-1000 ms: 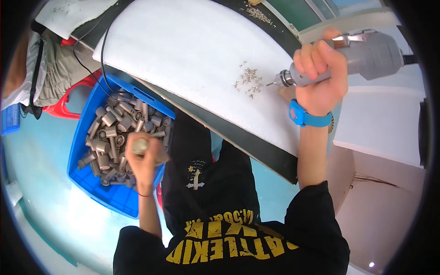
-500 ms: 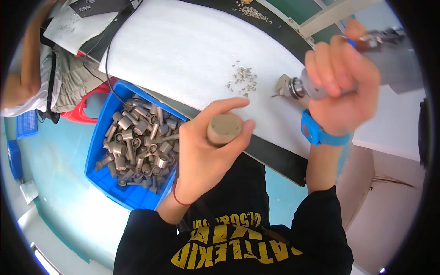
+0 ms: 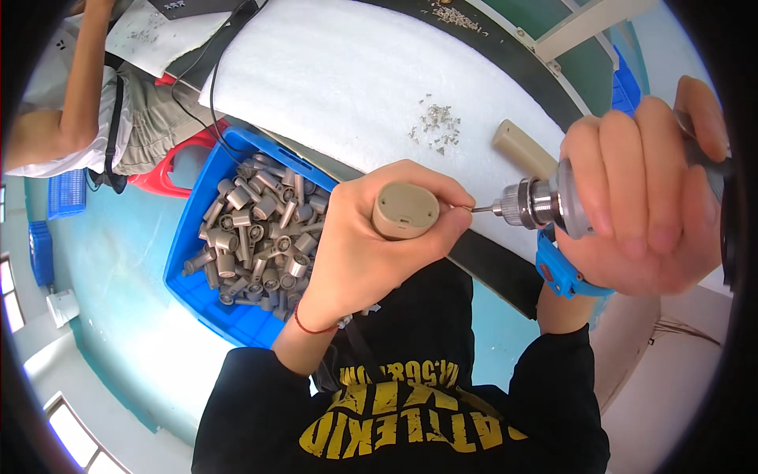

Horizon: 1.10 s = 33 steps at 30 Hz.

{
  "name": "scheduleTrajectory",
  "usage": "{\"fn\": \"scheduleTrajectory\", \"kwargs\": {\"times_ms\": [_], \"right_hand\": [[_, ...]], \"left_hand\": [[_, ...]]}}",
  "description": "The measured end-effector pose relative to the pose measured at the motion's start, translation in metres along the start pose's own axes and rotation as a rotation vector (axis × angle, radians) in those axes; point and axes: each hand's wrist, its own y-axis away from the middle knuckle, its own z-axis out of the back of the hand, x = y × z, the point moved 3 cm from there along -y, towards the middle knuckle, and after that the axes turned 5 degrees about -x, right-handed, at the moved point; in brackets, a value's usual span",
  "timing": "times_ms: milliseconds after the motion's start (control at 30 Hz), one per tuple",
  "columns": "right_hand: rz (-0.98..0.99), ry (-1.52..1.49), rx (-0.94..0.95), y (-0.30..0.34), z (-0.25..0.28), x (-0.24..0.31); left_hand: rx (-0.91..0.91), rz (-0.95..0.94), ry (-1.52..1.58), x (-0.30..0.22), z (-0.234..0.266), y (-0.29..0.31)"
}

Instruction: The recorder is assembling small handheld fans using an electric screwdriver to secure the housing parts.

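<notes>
My left hand point(image 3: 379, 245) is wrapped round a tan plastic handle point(image 3: 406, 210), its oval end with two small holes facing up. My right hand point(image 3: 639, 189) grips an electric screwdriver point(image 3: 537, 203), held level at the right. The screwdriver's thin bit reaches the thumb and index fingertip of my left hand; whether a screw sits on its tip is too small to tell. Just beyond the screwdriver another tan handle point(image 3: 523, 148) lies on the white mat point(image 3: 332, 79). A scatter of small screws point(image 3: 437, 126) lies on the mat beyond my left hand.
Left of my left hand stands a blue bin point(image 3: 209, 312) full of tan and grey plastic parts point(image 3: 264, 229). Another person point(image 3: 87, 110) sits at the far left by a red stool point(image 3: 170, 170). A black cable point(image 3: 213, 87) crosses the mat's left side. More screws point(image 3: 458, 17) lie at the back.
My right hand has lowered the screwdriver and brought its bit to my left fingertips. The held handle's end has tipped into view, showing its holes. The whole view has shifted slightly.
</notes>
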Motion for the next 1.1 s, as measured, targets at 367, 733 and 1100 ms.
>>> {"fn": "scheduleTrajectory", "kwargs": {"times_ms": [367,733,1100], "right_hand": [[-0.037,-0.049,0.158,0.009,0.000,0.006],[-0.105,-0.104,0.308,0.007,0.010,0.008],[-0.161,-0.156,0.427,0.003,0.035,0.009]], "left_hand": [[0.087,0.043,0.085,0.000,0.002,0.006],[0.109,-0.180,-0.089,0.006,0.013,0.017],[0.165,-0.419,-0.329,-0.004,0.008,0.023]]}}
